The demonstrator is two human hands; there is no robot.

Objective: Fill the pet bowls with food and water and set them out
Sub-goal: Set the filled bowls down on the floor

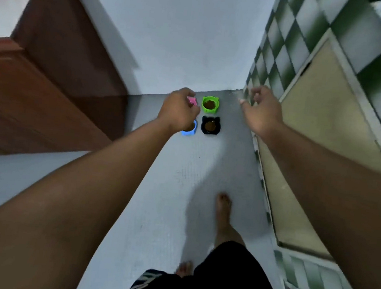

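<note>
Below, four bowls (216, 106), two showing food, left hand (179, 111), right hand (263, 114)

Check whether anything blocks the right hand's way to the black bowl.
Nothing visible does. Only bare floor shows between the right hand and the black bowl; the green bowl sits beyond it, off that path.

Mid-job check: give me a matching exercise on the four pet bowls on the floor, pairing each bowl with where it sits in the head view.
Bowls:
1. green bowl
2. black bowl
3. blue bowl
4. pink bowl

Places:
a. near row, partly behind the left hand
b. far row, right side, in full view
c. far row, only a corner showing past the left hand
d. near row, right side, in full view

Pairs: 1-b; 2-d; 3-a; 4-c
</note>
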